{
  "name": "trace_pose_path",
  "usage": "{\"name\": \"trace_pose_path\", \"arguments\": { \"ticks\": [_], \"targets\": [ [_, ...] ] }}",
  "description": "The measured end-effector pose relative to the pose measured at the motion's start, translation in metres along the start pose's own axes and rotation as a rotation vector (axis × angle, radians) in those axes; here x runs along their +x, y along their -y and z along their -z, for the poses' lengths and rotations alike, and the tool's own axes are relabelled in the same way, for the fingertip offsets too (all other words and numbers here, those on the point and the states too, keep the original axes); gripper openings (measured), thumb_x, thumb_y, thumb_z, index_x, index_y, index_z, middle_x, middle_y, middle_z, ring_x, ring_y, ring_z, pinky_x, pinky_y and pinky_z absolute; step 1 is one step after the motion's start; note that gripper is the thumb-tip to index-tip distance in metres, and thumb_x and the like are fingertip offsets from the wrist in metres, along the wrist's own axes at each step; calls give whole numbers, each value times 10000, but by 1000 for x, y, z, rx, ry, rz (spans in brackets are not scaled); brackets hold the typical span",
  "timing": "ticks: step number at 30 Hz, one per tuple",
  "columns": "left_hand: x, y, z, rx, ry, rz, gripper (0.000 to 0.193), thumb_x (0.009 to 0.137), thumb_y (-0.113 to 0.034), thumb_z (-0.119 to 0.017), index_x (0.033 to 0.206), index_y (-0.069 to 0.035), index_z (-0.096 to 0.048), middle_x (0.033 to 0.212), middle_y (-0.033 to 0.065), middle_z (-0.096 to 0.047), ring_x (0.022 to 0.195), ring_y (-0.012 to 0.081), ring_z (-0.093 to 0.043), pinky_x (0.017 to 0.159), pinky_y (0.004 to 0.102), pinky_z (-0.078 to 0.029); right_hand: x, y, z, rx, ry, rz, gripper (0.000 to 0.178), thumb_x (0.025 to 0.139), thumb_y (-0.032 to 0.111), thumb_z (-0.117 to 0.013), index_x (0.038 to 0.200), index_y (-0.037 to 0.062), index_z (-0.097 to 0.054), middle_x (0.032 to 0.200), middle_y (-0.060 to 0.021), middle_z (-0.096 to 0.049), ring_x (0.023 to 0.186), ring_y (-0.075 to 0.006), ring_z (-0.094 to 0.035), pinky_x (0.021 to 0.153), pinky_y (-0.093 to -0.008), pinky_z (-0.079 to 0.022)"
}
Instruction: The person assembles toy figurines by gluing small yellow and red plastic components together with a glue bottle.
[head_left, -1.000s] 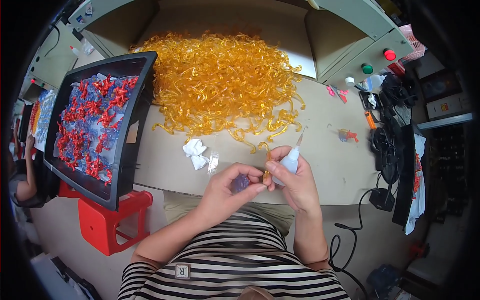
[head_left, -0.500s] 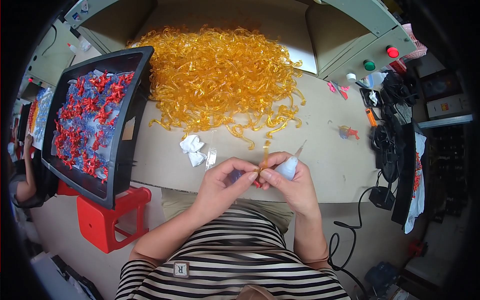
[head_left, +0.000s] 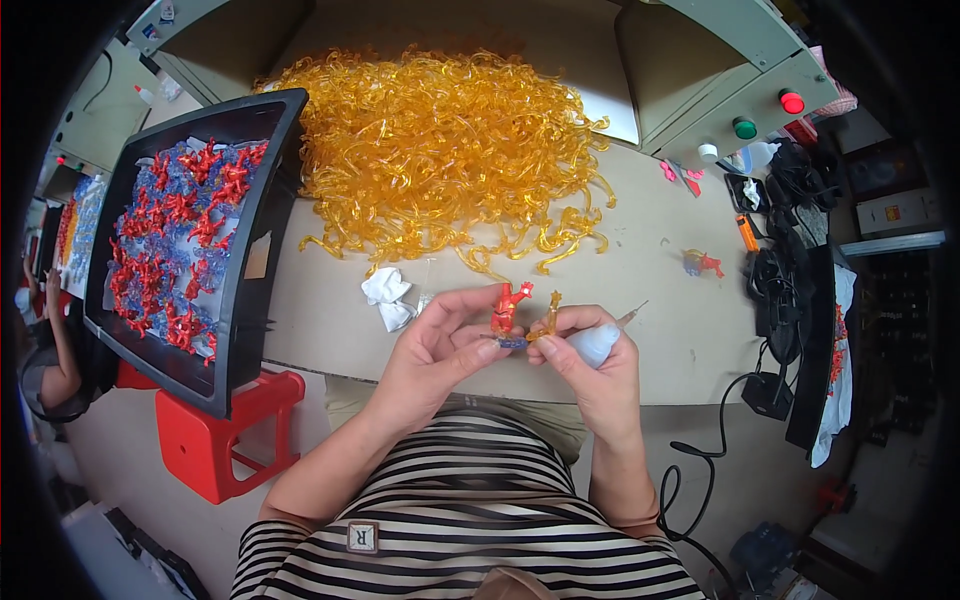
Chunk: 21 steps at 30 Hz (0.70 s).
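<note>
Between the fingertips of my left hand (head_left: pixel 428 355) stands a small red figurine (head_left: pixel 506 308), upright on a translucent blue base. My right hand (head_left: pixel 603 385) pinches a translucent amber plastic piece (head_left: pixel 551 316), curved in shape, close beside the figurine's base. I cannot tell whether the two touch. Tucked in that same right hand is a pale squeeze bottle (head_left: pixel 596 344), its thin needle tip pointing up and to the right. Beyond both hands, a big heap of similar amber pieces (head_left: pixel 440 160) covers the table.
On the left, a black tray (head_left: pixel 245 300) of red and blue figurines rests above a red stool (head_left: pixel 190 450). Crumpled white tissue (head_left: pixel 388 298) lies near my left hand. Rightward are another figurine (head_left: pixel 706 264), pink-handled scissors (head_left: pixel 686 178), an orange tool (head_left: pixel 747 232) and black cables (head_left: pixel 770 300).
The red figurine has been raised and turned upright in my left hand, now plainly visible. The amber piece has shifted right with my right hand, and the bottle has tilted lower.
</note>
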<state>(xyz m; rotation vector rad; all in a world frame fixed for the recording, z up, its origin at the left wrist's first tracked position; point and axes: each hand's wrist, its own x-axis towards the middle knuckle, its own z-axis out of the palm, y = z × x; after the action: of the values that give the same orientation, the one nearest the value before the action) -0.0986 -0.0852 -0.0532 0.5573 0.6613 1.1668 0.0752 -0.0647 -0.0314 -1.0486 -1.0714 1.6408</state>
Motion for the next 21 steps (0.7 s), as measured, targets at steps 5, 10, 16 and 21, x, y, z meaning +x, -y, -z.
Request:
{"name": "trace_pose_path", "arguments": {
  "ticks": [5,10,16,21],
  "targets": [
    [2,-3,-1,81,-40,-51,660,798,61,-561,1353,-62,-227,1270,117,-392,1083,191,-496,925,298,-399,-2,-1,-1,-57,-25,25,153,807,-23,-587,953,-16,-543,900,-73,-597,793,-108,-581,723,-231,-483],
    [0,1,2,211,-33,-161,625,805,66,-552,1343,-40,-252,1164,95,-483,1067,172,-500,926,295,-395,-2,-1,-2,-158,-28,96,136,795,-30,-600,924,-8,-563,914,-64,-597,822,-104,-568,743,-225,-459],
    [3,2,3,278,-72,-99,487,820,39,-554,1272,-7,-377,1088,68,-530,1046,149,-503,928,282,-392,-2,-7,1,-255,7,161,136,797,-22,-602,928,-2,-570,916,-53,-599,826,-99,-555,737,-219,-447],
    [4,5,7,341,-70,-139,389,839,8,-543,1207,-11,-419,1103,84,-518,1039,148,-512,884,273,-440,-1,-14,1,-250,-28,54,157,802,-7,-605,952,2,-560,921,-46,-598,837,-94,-549,740,-219,-443]
  ]
}}
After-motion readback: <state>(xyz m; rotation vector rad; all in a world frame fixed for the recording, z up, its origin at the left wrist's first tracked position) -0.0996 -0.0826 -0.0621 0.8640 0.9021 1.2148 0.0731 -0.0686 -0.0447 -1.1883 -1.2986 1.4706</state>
